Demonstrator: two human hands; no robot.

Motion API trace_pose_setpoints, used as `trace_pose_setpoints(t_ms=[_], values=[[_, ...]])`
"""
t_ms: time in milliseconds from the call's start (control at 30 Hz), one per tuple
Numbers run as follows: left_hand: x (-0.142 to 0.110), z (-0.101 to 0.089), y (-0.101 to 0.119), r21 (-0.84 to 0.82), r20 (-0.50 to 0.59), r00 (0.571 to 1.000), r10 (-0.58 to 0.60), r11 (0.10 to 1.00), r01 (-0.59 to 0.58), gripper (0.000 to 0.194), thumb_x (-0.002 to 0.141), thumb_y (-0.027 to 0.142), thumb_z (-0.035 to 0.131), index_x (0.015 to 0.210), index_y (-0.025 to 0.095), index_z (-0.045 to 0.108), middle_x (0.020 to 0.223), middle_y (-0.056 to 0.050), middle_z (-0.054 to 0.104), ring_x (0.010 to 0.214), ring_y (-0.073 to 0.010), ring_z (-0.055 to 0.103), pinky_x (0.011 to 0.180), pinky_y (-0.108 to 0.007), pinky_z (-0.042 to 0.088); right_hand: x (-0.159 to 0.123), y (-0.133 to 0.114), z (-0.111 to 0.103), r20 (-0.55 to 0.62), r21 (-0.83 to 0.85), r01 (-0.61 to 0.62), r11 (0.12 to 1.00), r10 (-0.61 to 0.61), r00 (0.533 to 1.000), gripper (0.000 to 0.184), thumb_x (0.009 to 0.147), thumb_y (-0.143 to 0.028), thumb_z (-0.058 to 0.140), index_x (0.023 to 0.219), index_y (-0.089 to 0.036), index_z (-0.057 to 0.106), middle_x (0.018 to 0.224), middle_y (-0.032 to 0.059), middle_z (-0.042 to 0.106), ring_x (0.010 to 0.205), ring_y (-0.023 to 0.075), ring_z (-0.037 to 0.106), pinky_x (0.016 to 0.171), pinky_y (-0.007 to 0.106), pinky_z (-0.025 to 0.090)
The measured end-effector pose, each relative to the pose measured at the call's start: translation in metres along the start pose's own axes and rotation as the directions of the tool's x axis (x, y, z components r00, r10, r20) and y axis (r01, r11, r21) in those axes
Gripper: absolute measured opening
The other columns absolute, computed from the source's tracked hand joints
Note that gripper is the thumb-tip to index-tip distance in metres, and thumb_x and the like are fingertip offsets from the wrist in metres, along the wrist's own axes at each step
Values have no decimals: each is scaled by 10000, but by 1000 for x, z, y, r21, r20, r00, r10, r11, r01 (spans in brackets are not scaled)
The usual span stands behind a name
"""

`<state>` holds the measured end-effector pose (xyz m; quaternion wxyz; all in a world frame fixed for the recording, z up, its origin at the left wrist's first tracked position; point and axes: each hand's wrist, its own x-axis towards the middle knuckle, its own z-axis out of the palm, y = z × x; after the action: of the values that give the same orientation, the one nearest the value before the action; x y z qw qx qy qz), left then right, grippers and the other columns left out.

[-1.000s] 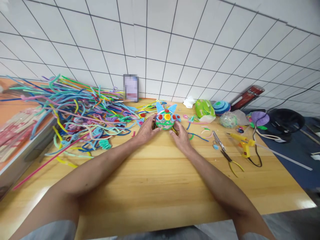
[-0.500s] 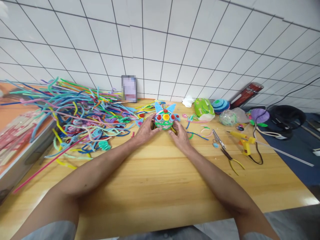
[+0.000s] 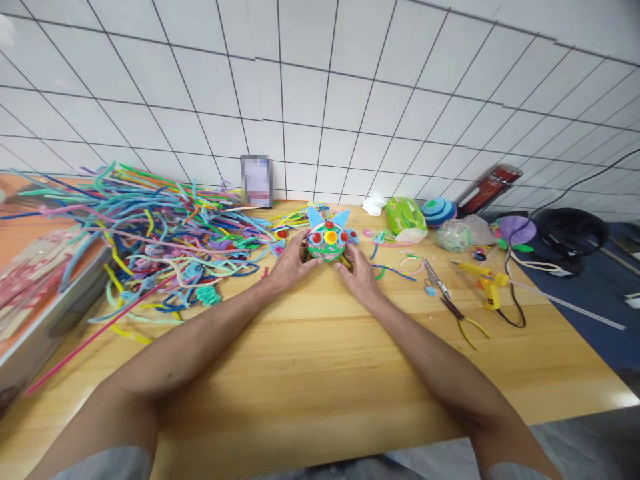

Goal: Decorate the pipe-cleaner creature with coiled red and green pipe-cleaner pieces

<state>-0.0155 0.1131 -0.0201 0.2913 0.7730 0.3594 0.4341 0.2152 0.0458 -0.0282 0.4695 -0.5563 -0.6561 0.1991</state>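
Between my two hands, on the table near the wall, is a round pipe-cleaner craft figure. It has two pointed blue ears, red and yellow flower-like discs across its front, and a green and pale lower part. My left hand is curved round its left side, thumb toward the front. On its right side my right hand grips in the same way. The fingertips of both hands are partly hidden behind the figure. Short pipe-cleaner pieces lie to the right of my right hand.
A large tangle of coloured pipe cleaners covers the left side, beside a box. Propped against the wall is a phone. Scissors, pliers and a corded yellow glue gun lie at right. A red flask is behind them.
The view has shifted very slightly. Both hands stay round the craft figure, with no other visible change.
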Motion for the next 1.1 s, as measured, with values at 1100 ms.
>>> trace_pose_setpoints(t_ms=[1100], values=[[-3,-5,8,11,13,1000,-2,1000,1,927,852,513,842,1608,234,383,1598,-212,512,1468,-373,540,1206,-588,467,-2,-1,2,-1,2,18,1000,-18,1000,688,909,-333,682,1561,-212,497,1506,175,641,1366,330,641,1188,579,507]])
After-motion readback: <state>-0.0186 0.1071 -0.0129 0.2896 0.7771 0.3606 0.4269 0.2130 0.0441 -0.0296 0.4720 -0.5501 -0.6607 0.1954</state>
